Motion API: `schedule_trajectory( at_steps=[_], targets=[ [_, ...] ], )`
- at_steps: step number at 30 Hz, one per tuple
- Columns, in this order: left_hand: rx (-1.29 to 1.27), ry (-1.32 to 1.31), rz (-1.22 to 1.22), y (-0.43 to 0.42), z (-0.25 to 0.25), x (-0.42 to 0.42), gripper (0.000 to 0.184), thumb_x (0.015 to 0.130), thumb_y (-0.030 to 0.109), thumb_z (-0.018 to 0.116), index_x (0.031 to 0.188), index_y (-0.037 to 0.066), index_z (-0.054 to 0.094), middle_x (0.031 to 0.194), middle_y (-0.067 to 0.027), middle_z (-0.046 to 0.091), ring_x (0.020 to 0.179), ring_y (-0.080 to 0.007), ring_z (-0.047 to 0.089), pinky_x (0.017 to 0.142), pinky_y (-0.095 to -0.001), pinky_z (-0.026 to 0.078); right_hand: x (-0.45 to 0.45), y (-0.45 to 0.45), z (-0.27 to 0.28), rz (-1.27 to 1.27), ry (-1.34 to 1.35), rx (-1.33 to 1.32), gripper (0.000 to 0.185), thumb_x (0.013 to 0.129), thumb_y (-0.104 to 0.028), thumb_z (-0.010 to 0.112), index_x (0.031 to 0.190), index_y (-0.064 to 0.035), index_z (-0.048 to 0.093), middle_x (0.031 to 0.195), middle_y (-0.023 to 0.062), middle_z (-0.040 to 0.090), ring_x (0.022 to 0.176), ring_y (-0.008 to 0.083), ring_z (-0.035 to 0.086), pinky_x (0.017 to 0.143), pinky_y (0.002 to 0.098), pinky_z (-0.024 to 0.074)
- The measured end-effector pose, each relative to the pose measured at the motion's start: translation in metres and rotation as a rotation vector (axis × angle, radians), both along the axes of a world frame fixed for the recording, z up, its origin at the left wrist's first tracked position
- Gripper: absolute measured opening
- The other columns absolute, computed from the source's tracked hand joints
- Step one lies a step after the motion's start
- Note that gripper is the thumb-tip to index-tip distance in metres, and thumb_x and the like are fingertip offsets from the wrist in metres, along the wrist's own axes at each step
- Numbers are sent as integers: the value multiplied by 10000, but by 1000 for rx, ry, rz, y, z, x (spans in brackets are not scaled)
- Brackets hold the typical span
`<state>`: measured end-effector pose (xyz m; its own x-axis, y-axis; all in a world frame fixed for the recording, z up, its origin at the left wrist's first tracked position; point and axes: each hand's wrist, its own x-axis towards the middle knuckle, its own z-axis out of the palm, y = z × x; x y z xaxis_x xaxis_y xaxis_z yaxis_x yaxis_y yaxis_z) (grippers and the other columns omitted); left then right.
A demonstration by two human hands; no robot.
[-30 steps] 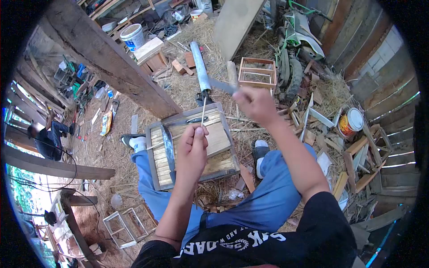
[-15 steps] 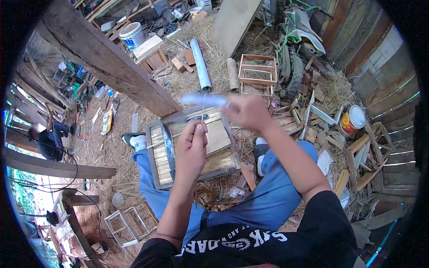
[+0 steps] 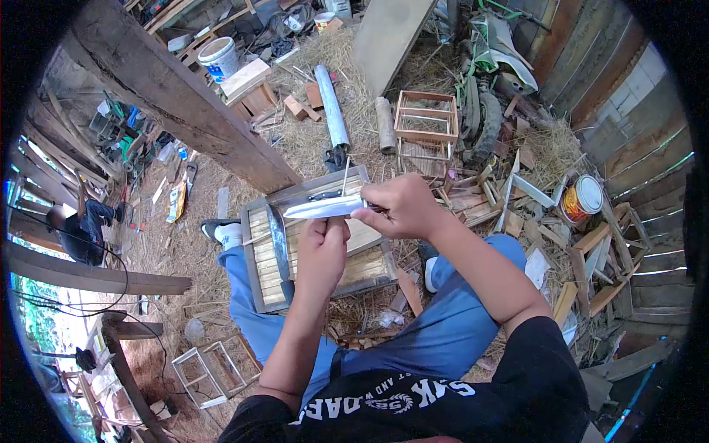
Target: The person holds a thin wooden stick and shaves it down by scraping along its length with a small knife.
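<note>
My right hand (image 3: 404,207) is closed around the handle of a knife (image 3: 319,208), its broad, pale blade pointing left. Closed in my left hand (image 3: 320,255) is a thin wooden stick (image 3: 347,175), whose upper end sticks up beyond the blade. The blade lies across the stick, just above my left fingers. Under both hands, a framed panel of wooden slats (image 3: 369,267) rests between my legs. On it lie a long curved blade (image 3: 278,244) and a black-handled tool (image 3: 325,196), partly hidden by the knife.
A thick wooden post (image 3: 185,111) rises at the left, near a seated person (image 3: 83,225). Past the panel lie a metal tube (image 3: 331,107) and a small wooden frame (image 3: 427,116). Wood scraps and a paint bucket (image 3: 583,198) stand to the right; straw covers the ground.
The knife has come down and toward me, from above the stick to just over my left fingers. My left hand has shifted slightly, and the stick leans more to the right.
</note>
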<state>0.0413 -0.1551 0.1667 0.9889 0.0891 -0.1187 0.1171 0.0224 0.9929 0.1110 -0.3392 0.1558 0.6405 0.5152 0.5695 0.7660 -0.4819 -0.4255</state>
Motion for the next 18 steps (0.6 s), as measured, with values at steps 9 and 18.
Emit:
schedule_trajectory(
  at_steps=[9, 18],
  targets=[
    [-29, 5, -86, 1, 23, -6, 187, 1091, 179, 486, 1007, 60, 603, 683, 62, 442, 572, -19, 361, 488, -221, 272, 11, -15, 6, -83, -68, -23, 383, 931, -434, 676, 780, -82, 670, 607, 128, 593, 542, 315, 622, 488, 425, 439],
    [-111, 22, -83, 5, 21, -9, 193, 1096, 186, 485, 1012, 59, 603, 679, 63, 446, 559, -16, 352, 485, -212, 258, 2, -11, 8, -174, 60, 92, 393, 948, -453, 648, 781, -101, 700, 633, 127, 636, 570, 324, 649, 514, 440, 478]
  ],
)
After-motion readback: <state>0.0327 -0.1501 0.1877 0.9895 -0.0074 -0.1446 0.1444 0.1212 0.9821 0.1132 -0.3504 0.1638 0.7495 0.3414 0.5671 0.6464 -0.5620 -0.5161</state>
